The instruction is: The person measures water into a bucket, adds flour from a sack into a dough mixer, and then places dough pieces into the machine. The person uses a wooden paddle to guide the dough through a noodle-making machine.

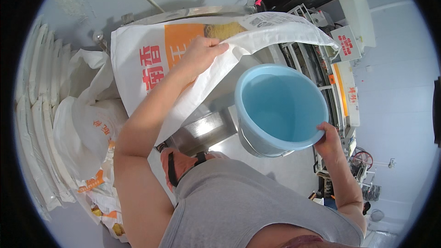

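My left hand [206,55] grips the edge of a white woven plastic sack [129,51] printed with red characters, an orange panel and a picture of noodles. The sack lies spread over a metal machine [193,13] and partly covers it. My right hand [327,141] holds the rim of a light blue plastic bucket [244,117], fingers beneath and thumb on top. The bucket tilts in front of my body, its wire handle [256,151] hanging down. Its inside looks smooth and blue; I cannot tell whether clear liquid is in it.
Full white sacks [41,124] are stacked along the left. Beside them stands an opened white bag [79,127], with crumpled printed sacks [106,210] below. A long machine with rails [330,86] runs along the right. Part of another person [366,208] shows at the lower right.
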Tool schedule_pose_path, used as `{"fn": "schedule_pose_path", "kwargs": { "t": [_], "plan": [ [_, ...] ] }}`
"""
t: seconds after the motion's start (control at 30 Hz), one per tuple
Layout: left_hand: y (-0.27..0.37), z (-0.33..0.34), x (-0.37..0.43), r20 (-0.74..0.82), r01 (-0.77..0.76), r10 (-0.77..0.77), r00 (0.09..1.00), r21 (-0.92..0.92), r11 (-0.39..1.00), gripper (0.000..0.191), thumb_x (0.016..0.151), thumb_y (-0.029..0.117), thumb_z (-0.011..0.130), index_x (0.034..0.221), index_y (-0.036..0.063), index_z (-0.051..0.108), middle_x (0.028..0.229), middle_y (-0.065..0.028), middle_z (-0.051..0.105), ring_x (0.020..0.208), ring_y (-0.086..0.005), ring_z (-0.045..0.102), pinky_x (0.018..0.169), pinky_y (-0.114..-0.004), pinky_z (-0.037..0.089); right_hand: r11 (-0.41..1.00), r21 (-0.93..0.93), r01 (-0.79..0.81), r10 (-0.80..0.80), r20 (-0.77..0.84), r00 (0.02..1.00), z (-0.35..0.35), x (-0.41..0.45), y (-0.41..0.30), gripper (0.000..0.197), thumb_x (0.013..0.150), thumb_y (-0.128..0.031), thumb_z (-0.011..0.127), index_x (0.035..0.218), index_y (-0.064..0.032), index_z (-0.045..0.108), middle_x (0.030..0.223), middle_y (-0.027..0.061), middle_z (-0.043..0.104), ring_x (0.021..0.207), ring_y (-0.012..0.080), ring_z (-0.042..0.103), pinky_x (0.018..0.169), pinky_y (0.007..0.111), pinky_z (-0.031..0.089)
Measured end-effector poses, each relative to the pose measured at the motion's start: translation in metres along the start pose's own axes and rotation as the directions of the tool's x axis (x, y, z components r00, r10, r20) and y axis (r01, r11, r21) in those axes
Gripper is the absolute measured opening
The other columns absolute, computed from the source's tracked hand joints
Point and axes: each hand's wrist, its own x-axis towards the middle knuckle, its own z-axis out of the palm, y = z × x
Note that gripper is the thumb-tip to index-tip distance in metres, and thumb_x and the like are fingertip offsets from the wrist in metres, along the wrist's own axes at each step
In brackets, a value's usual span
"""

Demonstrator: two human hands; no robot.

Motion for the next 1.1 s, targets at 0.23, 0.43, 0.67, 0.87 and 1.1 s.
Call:
{"fn": "schedule_pose_path", "kwargs": {
  "t": [0.23, 0.43, 0.67, 0.87, 1.1],
  "plan": [
    [-0.019, -0.006, 0.01, 0.043, -0.025, 0.027, 0.999, -0.053, 0.998, 0.038, 0.098, 0.03, 0.072, 0.106, -0.0063, 0.078, 0.085, -0.0133, 0.075, 0.077, -0.0164, 0.067, 0.073, -0.036, 0.051, 0.997, -0.065, 0.044, -0.049, -0.075, 0.996, 0.034, 0.006, -0.023, 0.035, 0.09, -0.004, 0.062, 0.123, 0.0061, 0.058, 0.116, 0.0156, 0.069, 0.108, 0.0306, 0.07, 0.099, 0.045, 0.057],
    [-0.022, -0.016, 0.016, 0.097, -0.002, 0.004, 0.995, -0.014, 1.0, 0.038, 0.1, 0.03, 0.071, 0.11, -0.006, 0.077, 0.091, -0.0099, 0.075, 0.083, -0.0137, 0.066, 0.076, -0.031, 0.05, 0.988, -0.124, 0.087, -0.096, -0.063, 0.993, 0.058, 0.007, -0.042, 0.024, 0.095, -0.004, 0.063, 0.118, 0.004, 0.061, 0.114, 0.0144, 0.069, 0.105, 0.0281, 0.07, 0.097, 0.043, 0.058],
    [-0.017, -0.022, 0.017, 0.088, 0.02, -0.01, 0.996, -0.113, 0.993, 0.042, 0.098, 0.031, 0.07, 0.111, -0.0075, 0.078, 0.094, -0.0138, 0.078, 0.083, -0.0179, 0.071, 0.077, -0.033, 0.053, 0.98, -0.158, 0.117, -0.129, -0.072, 0.989, 0.066, 0.014, -0.049, 0.021, 0.099, -0.008, 0.063, 0.117, 0.0033, 0.062, 0.111, 0.0142, 0.069, 0.101, 0.0269, 0.07, 0.094, 0.042, 0.057],
    [-0.017, -0.022, 0.018, 0.074, -0.03, 0.037, 0.997, -0.092, 0.995, 0.043, 0.098, 0.032, 0.07, 0.111, -0.0077, 0.078, 0.094, -0.0144, 0.078, 0.083, -0.0183, 0.071, 0.077, -0.034, 0.053, 0.981, -0.129, 0.146, -0.151, -0.032, 0.988, 0.079, 0.01, -0.051, 0.025, 0.102, -0.016, 0.064, 0.121, 0.0011, 0.065, 0.112, 0.0117, 0.07, 0.1, 0.0238, 0.069, 0.089, 0.041, 0.055],
    [-0.016, -0.019, 0.017, 0.046, -0.057, 0.06, 0.997, -0.065, 0.996, 0.042, 0.097, 0.031, 0.071, 0.111, -0.0082, 0.078, 0.094, -0.0137, 0.078, 0.083, -0.0173, 0.071, 0.077, -0.034, 0.054, 0.966, -0.105, 0.236, -0.225, 0.108, 0.968, 0.088, 0.004, -0.053, 0.028, 0.106, -0.022, 0.06, 0.122, -0.0011, 0.067, 0.108, 0.0079, 0.07, 0.097, 0.0204, 0.067, 0.088, 0.039, 0.053]
  ]
}}
